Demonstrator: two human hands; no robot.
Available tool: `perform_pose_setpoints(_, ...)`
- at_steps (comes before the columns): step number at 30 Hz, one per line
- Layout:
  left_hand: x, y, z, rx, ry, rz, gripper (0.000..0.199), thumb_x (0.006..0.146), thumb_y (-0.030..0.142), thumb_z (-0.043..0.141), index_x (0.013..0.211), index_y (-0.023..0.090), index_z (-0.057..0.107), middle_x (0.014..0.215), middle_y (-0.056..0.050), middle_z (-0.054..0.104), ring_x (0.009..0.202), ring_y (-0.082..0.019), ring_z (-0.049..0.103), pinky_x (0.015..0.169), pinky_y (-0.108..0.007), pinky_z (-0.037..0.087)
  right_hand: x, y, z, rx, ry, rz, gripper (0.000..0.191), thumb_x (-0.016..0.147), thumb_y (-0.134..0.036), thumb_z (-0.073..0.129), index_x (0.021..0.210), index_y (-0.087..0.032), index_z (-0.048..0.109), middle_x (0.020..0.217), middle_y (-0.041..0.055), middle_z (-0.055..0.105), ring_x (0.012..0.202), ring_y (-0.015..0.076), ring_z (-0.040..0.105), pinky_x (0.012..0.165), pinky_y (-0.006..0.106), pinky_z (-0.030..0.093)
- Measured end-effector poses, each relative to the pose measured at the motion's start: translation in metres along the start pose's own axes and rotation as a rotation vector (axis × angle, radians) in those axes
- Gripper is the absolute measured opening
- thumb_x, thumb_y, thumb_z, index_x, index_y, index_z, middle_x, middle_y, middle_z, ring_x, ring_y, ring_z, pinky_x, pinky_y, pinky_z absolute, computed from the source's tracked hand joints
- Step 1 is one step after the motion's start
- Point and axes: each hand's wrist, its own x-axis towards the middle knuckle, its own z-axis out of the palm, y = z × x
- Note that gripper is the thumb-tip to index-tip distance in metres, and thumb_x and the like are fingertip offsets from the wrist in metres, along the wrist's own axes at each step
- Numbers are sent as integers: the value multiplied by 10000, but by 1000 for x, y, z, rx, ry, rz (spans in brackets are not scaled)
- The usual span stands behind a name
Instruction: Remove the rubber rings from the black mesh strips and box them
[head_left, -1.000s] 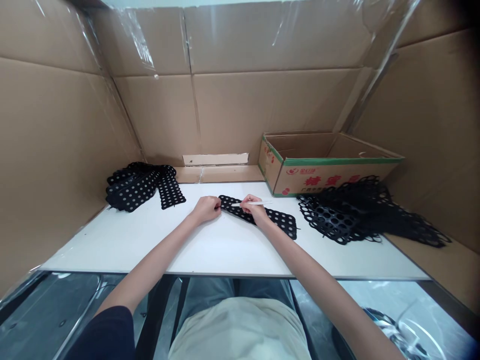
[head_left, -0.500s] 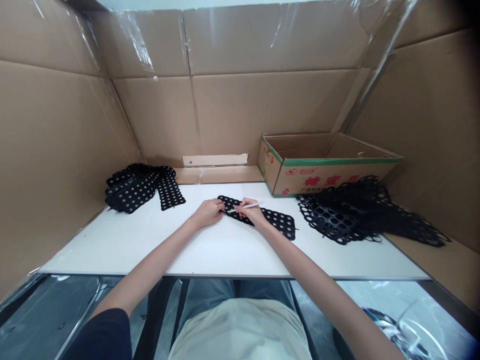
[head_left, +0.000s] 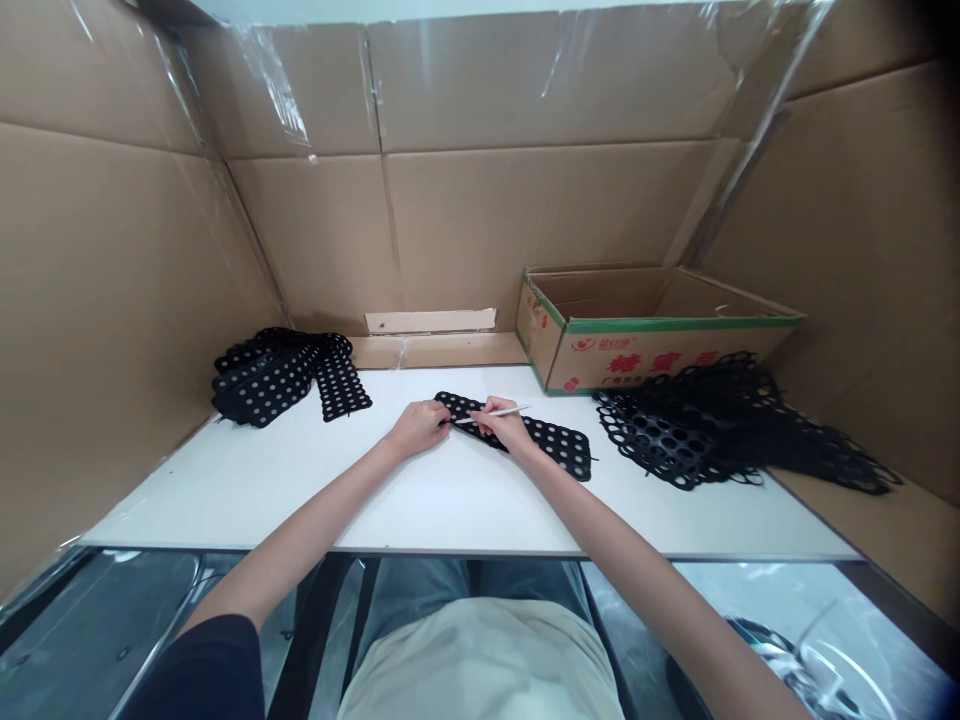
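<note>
A long black piece with rows of pale dots (head_left: 559,447) lies at a slant on the white table. My left hand (head_left: 421,427) pinches its left end, fingers closed on the edge. My right hand (head_left: 504,422) holds a thin white pen-like tool (head_left: 510,410) over the same piece, its tip pointing left toward my left fingers. Whether the tip touches the piece is too small to tell.
Black dotted pieces (head_left: 270,380) are heaped at the back left of the white table (head_left: 450,510). A cardboard box with green edges (head_left: 555,350) stands at the back right, black netting (head_left: 697,425) before it. Cardboard walls (head_left: 450,220) enclose the sides and back.
The white tool has tilted slightly flatter in my right hand. Otherwise both hands and the dotted piece look almost unmoved.
</note>
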Motion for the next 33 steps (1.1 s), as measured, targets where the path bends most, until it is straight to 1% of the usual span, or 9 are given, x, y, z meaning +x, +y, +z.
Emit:
perform_pose_setpoints(5, 3, 1, 3, -1, 22, -44, 137, 756, 183, 465, 723, 168, 597, 745, -34, 619, 730, -149, 565, 634, -241, 385, -3, 0, 1, -20, -1, -18, 311, 609, -360, 666, 528, -202, 410, 433, -31, 506, 410, 101, 443, 431, 230, 343)
perform_pose_setpoints(19, 3, 0, 5, -38, 13, -53, 171, 762, 170, 451, 726, 174, 618, 758, -31, 638, 715, -143, 571, 622, -231, 373, -3, 2, -1, -123, -101, -53, 245, 618, -357, 652, 598, -195, 469, 484, -39, 526, 464, 112, 473, 482, 234, 366)
perform_pose_setpoints(23, 2, 1, 4, -48, 23, -64, 172, 765, 173, 448, 724, 177, 615, 757, -24, 637, 709, -138, 569, 614, -228, 364, -4, 0, -2, -141, -95, -56, 206, 625, -319, 638, 605, -195, 475, 486, -43, 519, 465, 111, 463, 476, 229, 347)
perform_pose_setpoints(29, 3, 0, 2, -89, 3, -96, 148, 745, 177, 467, 720, 173, 612, 744, -19, 633, 701, -134, 565, 618, -230, 366, -4, -1, 0, -145, -76, -61, 183, 626, -307, 625, 603, -199, 480, 486, -43, 521, 464, 116, 463, 471, 232, 339)
perform_pose_setpoints(31, 3, 0, 2, -91, 5, -101, 139, 736, 183, 472, 716, 173, 609, 737, -18, 630, 697, -136, 565, 616, -232, 367, -4, -3, 2, -113, -61, -36, 180, 605, -288, 633, 592, -199, 477, 476, -42, 519, 455, 116, 462, 460, 233, 337)
perform_pose_setpoints(33, 3, 1, 2, -83, 9, -94, 121, 725, 194, 484, 714, 173, 603, 732, -19, 625, 686, -138, 560, 610, -235, 369, -3, -4, 2, -64, -14, 10, 184, 588, -253, 629, 553, -200, 456, 445, -42, 504, 429, 110, 448, 440, 231, 322)
